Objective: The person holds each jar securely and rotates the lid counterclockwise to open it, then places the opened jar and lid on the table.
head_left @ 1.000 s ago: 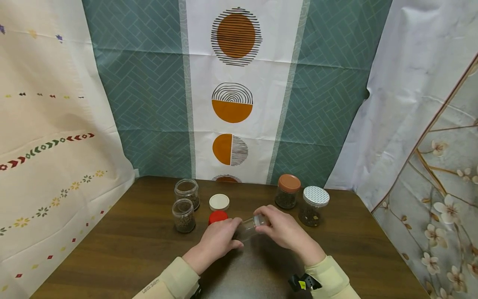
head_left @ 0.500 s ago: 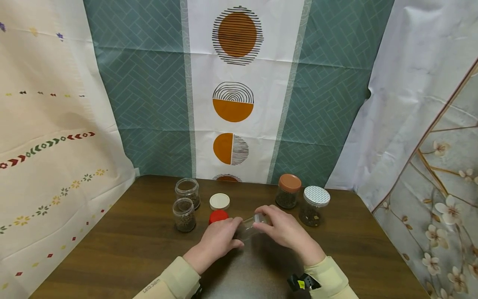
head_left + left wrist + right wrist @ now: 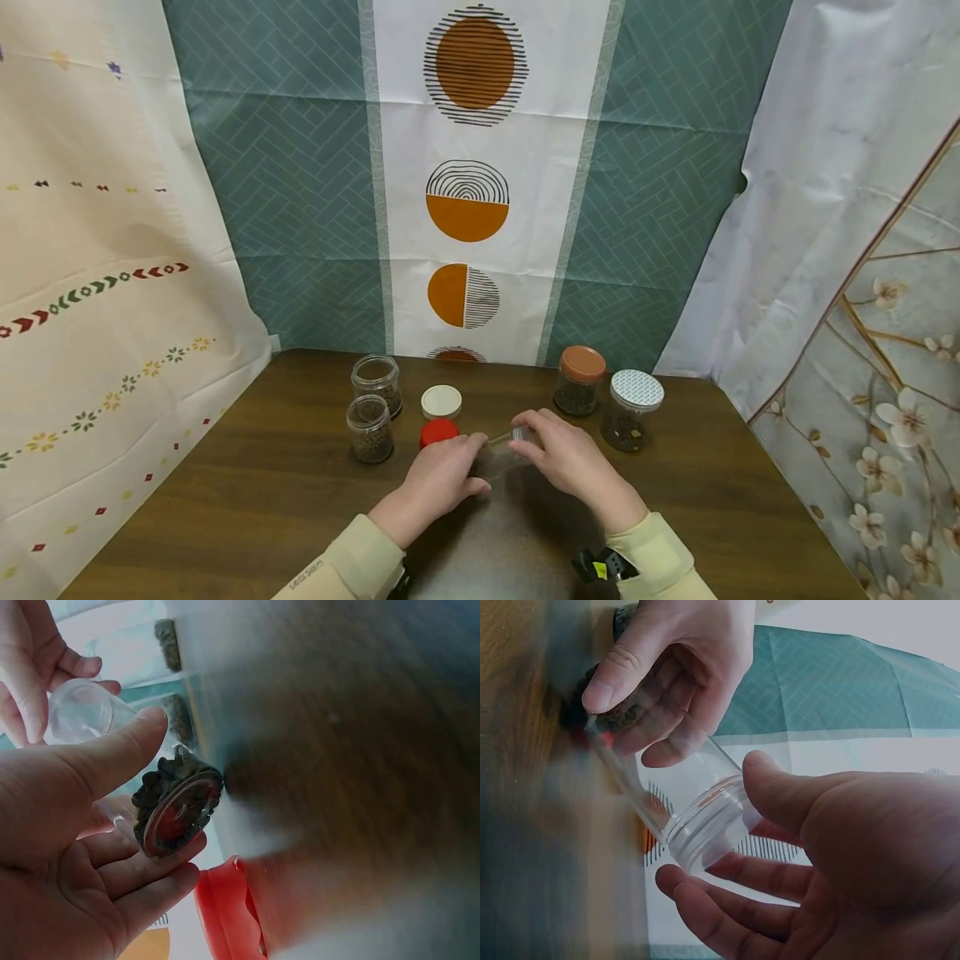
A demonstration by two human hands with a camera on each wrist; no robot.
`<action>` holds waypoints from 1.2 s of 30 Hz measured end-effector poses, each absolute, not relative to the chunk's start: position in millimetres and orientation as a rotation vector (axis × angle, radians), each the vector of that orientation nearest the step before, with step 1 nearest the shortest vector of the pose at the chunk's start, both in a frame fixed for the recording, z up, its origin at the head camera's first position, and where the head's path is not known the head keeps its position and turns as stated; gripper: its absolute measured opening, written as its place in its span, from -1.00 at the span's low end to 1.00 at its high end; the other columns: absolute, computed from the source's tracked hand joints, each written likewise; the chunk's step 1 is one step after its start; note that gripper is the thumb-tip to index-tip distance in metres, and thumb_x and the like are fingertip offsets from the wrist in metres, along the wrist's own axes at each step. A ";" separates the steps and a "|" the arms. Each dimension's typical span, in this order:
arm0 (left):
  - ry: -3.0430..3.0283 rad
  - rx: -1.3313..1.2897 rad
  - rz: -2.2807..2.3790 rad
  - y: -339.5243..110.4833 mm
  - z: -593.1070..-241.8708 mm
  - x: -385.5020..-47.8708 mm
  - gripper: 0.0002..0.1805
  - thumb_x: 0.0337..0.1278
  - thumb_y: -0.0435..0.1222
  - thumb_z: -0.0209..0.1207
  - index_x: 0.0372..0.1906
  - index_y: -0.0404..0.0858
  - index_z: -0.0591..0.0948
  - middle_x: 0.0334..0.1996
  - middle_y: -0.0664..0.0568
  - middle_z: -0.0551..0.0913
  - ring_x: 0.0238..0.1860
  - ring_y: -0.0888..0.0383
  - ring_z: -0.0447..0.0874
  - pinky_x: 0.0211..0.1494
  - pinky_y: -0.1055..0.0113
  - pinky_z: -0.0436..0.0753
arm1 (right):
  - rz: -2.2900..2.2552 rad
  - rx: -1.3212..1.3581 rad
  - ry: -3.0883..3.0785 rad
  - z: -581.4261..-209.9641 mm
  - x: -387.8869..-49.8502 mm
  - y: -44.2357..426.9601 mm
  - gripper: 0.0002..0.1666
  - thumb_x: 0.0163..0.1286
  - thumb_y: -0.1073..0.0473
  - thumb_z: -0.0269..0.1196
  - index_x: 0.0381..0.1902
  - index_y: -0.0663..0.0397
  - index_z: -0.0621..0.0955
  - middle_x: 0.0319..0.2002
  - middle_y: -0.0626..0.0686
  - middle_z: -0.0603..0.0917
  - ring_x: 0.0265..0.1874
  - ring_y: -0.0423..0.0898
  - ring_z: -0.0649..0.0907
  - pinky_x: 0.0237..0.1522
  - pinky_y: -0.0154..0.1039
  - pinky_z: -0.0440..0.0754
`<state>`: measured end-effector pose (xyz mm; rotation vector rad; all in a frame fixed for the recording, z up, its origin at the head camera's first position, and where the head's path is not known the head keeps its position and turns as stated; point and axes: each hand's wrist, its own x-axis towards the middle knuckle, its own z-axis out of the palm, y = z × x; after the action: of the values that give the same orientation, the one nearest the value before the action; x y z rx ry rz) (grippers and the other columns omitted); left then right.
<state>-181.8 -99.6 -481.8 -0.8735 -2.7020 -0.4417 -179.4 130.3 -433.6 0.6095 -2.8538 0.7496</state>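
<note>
A clear jar [image 3: 501,460] lies tilted between my two hands just over the table, its mouth end to the right. Dark dried pieces [image 3: 161,791] are gathered at its base. My left hand [image 3: 441,477] holds the base end between thumb and fingers. At the threaded neck, my right hand [image 3: 566,457] grips with its thumb on the near side and curled fingers around the other; the palm partly hides the mouth, so I cannot tell whether it is covered. A red lid [image 3: 438,431] sits just beyond the left hand, partly hidden by it.
Two lidless jars, a rear one [image 3: 377,385] and a nearer one [image 3: 370,430], stand at left with dark contents. A cream lid [image 3: 441,402] lies behind the red one. At right stand a brown-lidded jar [image 3: 579,382] and a white-lidded jar [image 3: 632,410]. Fabric hangs behind the table [image 3: 247,500].
Both hands keep their hold on the jar with hardly any movement. The head view has tilted very slightly.
</note>
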 end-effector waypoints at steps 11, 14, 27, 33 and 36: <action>-2.713 -0.869 -0.462 -100.0 -481.7 -182.6 -0.34 0.08 -0.10 0.69 0.17 -0.27 0.64 -0.19 0.01 0.76 -0.25 0.08 0.74 -0.16 0.12 0.73 | 0.777 0.730 -2.789 -432.8 -176.7 134.3 -0.64 0.53 0.11 0.49 0.21 -0.04 0.71 0.10 -0.04 0.69 -0.13 0.02 0.71 -0.09 0.05 0.68; -2.718 -0.868 -0.472 -99.9 -481.3 -182.7 -0.35 0.07 -0.10 0.69 0.17 -0.27 0.64 -0.19 0.02 0.75 -0.25 0.09 0.73 -0.16 0.13 0.73 | 0.783 0.768 -2.767 -433.7 -177.5 135.5 -0.63 0.50 0.16 0.51 0.20 -0.06 0.70 0.11 -0.07 0.68 -0.11 0.03 0.71 -0.08 0.04 0.68; -2.699 -0.875 -0.479 -100.4 -480.5 -182.5 -0.35 0.08 -0.10 0.69 0.18 -0.28 0.64 -0.16 -0.01 0.78 -0.20 0.04 0.77 -0.13 0.10 0.74 | 0.860 0.654 -2.846 -428.6 -181.4 137.3 -0.48 0.49 -0.05 0.53 0.30 -0.05 0.68 0.19 0.01 0.65 -0.02 0.04 0.73 0.01 0.10 0.71; -2.707 -0.862 -0.481 -100.3 -481.3 -182.6 -0.34 0.06 -0.11 0.70 0.18 -0.28 0.65 -0.18 -0.01 0.77 -0.22 0.05 0.77 -0.14 0.12 0.74 | 0.846 0.490 -2.955 -423.1 -186.0 135.8 -0.48 0.62 -0.20 0.35 0.30 0.01 0.69 -0.01 0.00 0.77 -0.14 -0.04 0.75 0.00 0.11 0.72; -2.708 -0.866 -0.486 -100.3 -481.7 -182.3 -0.35 0.07 -0.11 0.69 0.17 -0.27 0.64 -0.19 0.01 0.76 -0.24 0.07 0.75 -0.16 0.12 0.73 | 0.848 0.510 -2.966 -424.2 -186.7 135.1 -0.59 0.64 -0.12 0.35 0.21 0.00 0.72 -0.09 -0.07 0.78 -0.23 -0.11 0.70 -0.05 0.05 0.71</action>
<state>-182.3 -100.3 -481.7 -0.8663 -2.7080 -0.4863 -186.7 135.1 -424.2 0.5097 -2.9655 0.8476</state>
